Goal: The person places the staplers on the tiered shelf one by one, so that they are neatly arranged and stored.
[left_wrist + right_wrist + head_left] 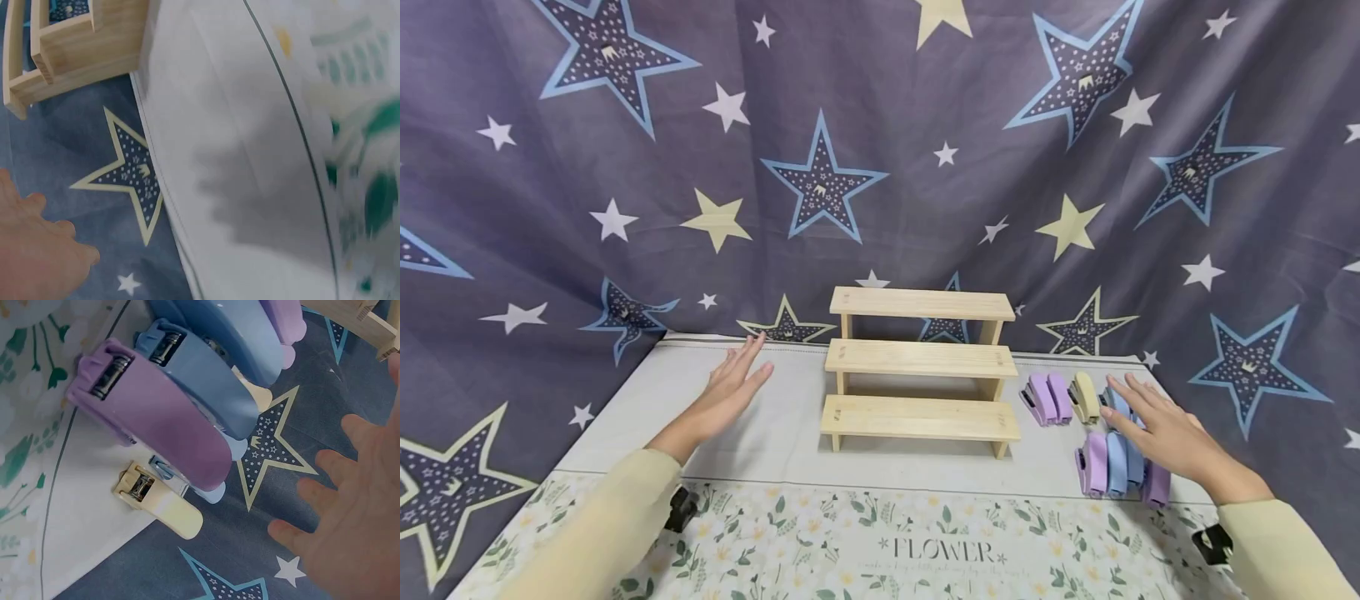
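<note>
A pale wooden three-step shelf [919,365] stands at the middle of the table, with nothing on its steps. My left hand [749,363] hovers open to its left, fingers straight and spread, holding nothing. In the left wrist view that hand [41,245] shows at the lower left, with the shelf [78,44] at the top left. My right hand [1132,410] hovers open over a group of staplers to the right of the shelf: purple [1048,398], yellow [1084,395], and a nearer purple [1093,463] and blue [1116,463]. The right wrist view shows the right hand [340,497] beside a purple stapler [156,419], a blue one [200,381] and a yellow one [161,501].
A white cloth with a floral "FLOWER" border [936,550] covers the table. A dark star-patterned curtain [880,167] hangs behind it and along both sides. Bare cloth [775,433] lies between my left hand and the shelf.
</note>
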Motion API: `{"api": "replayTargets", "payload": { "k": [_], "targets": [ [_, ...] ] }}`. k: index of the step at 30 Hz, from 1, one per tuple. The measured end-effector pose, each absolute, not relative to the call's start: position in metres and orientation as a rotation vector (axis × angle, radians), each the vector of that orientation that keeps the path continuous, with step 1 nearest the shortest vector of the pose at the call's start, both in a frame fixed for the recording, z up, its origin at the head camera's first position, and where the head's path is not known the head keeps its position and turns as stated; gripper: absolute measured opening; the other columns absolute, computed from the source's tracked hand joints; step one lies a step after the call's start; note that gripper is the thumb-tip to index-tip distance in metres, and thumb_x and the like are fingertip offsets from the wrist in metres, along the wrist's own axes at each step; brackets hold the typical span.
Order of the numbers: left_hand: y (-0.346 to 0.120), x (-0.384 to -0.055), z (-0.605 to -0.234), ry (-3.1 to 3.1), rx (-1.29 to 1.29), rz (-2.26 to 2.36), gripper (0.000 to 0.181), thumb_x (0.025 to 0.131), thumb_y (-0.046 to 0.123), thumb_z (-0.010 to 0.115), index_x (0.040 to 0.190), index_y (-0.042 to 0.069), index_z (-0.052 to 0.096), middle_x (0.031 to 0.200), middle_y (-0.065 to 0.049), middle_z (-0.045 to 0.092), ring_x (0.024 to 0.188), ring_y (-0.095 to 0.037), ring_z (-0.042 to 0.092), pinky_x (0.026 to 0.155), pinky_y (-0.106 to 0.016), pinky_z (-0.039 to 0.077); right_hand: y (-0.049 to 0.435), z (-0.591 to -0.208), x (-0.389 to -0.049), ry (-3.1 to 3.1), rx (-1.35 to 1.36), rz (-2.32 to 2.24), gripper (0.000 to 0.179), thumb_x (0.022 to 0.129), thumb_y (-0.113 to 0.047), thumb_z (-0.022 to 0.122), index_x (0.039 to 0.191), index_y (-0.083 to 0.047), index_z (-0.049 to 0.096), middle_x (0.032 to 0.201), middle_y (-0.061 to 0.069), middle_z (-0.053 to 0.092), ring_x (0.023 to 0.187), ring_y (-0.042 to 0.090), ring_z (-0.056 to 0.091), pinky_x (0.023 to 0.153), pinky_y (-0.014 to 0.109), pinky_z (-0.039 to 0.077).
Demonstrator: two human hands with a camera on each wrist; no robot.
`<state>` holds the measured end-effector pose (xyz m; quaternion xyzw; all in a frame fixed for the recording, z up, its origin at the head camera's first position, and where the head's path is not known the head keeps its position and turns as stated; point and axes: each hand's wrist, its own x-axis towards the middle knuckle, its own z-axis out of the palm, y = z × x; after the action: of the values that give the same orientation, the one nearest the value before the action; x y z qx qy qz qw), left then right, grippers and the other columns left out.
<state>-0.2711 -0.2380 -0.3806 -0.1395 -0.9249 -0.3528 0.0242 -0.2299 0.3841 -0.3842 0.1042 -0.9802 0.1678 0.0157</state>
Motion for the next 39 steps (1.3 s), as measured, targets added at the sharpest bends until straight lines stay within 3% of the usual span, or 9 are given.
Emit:
{"api": "replayTargets", "payload": {
  "k": [6, 10, 16, 21, 25, 29, 39],
  "targets": [
    [-0.225, -0.281, -0.385, -2.795, -0.387, -1.462, 0.070, 0.106, 0.055, 0.024, 0.163, 0.022, 0.000, 0.167, -0.014, -0.004, 0.148, -0.045, -0.012, 0.113, -0.074, -0.008, 0.382, -0.382, -0.228, -3.001, 0.404, 0.737, 0.071, 0.106, -0.042, 0.046, 0.158, 0.001, 0.022, 0.159, 0.034, 0.009, 0.140, 0.061, 0.012, 0.101, 0.085, 0.014],
    [-0.212, -0.290, -0.392, -2.736, -0.402, -1.609, 0.070, 0.108, 0.050, 0.028, 0.163, 0.018, -0.001, 0.166, -0.019, -0.003, 0.149, -0.043, -0.007, 0.116, -0.070, -0.003, 0.380, -0.383, -0.226, -2.985, 0.427, 0.778, 0.069, 0.106, -0.039, 0.050, 0.152, 0.008, 0.030, 0.154, 0.038, 0.020, 0.137, 0.062, 0.017, 0.100, 0.082, 0.024],
    [-0.192, -0.300, -0.399, -2.689, -0.390, -1.759, 0.068, 0.109, 0.046, 0.032, 0.163, 0.018, 0.001, 0.166, -0.019, 0.005, 0.150, -0.041, 0.007, 0.120, -0.063, 0.012, 0.378, -0.385, -0.222, -2.979, 0.422, 0.768, 0.062, 0.105, -0.036, 0.054, 0.146, 0.009, 0.040, 0.141, 0.036, 0.039, 0.121, 0.058, 0.046, 0.090, 0.070, 0.048],
    [-0.179, -0.308, -0.405, -2.623, -0.359, -1.881, 0.063, 0.110, 0.040, 0.032, 0.163, 0.016, 0.009, 0.164, -0.018, 0.015, 0.149, -0.040, 0.017, 0.119, -0.062, 0.019, 0.373, -0.385, -0.221, -2.950, 0.438, 0.789, 0.057, 0.102, -0.029, 0.061, 0.141, 0.010, 0.046, 0.128, 0.028, 0.055, 0.107, 0.042, 0.061, 0.081, 0.053, 0.058],
    [-0.167, -0.313, -0.412, -2.574, -0.336, -1.945, 0.060, 0.110, 0.037, 0.034, 0.162, 0.014, 0.015, 0.163, -0.017, 0.020, 0.148, -0.038, 0.021, 0.120, -0.058, 0.021, 0.371, -0.386, -0.220, -2.968, 0.436, 0.809, 0.051, 0.100, -0.025, 0.064, 0.137, 0.007, 0.050, 0.110, 0.016, 0.067, 0.093, 0.027, 0.066, 0.071, 0.037, 0.059],
    [-0.154, -0.315, -0.416, -2.527, -0.317, -2.001, 0.059, 0.110, 0.038, 0.036, 0.161, 0.015, 0.019, 0.163, -0.015, 0.023, 0.147, -0.036, 0.025, 0.120, -0.054, 0.025, 0.373, -0.391, -0.218, -2.999, 0.424, 0.833, 0.043, 0.099, -0.022, 0.065, 0.132, 0.004, 0.055, 0.098, 0.003, 0.069, 0.083, 0.016, 0.065, 0.065, 0.029, 0.056],
    [-0.139, -0.319, -0.422, -2.234, -0.244, -2.302, 0.055, 0.111, 0.020, 0.036, 0.160, 0.005, 0.017, 0.164, -0.017, 0.019, 0.147, -0.038, 0.025, 0.122, -0.050, 0.023, 0.377, -0.401, -0.211, -3.035, 0.332, 0.859, 0.038, 0.096, -0.027, 0.069, 0.121, 0.002, 0.065, 0.082, -0.002, 0.069, 0.069, 0.016, 0.061, 0.055, 0.028, 0.050]
  ]
}}
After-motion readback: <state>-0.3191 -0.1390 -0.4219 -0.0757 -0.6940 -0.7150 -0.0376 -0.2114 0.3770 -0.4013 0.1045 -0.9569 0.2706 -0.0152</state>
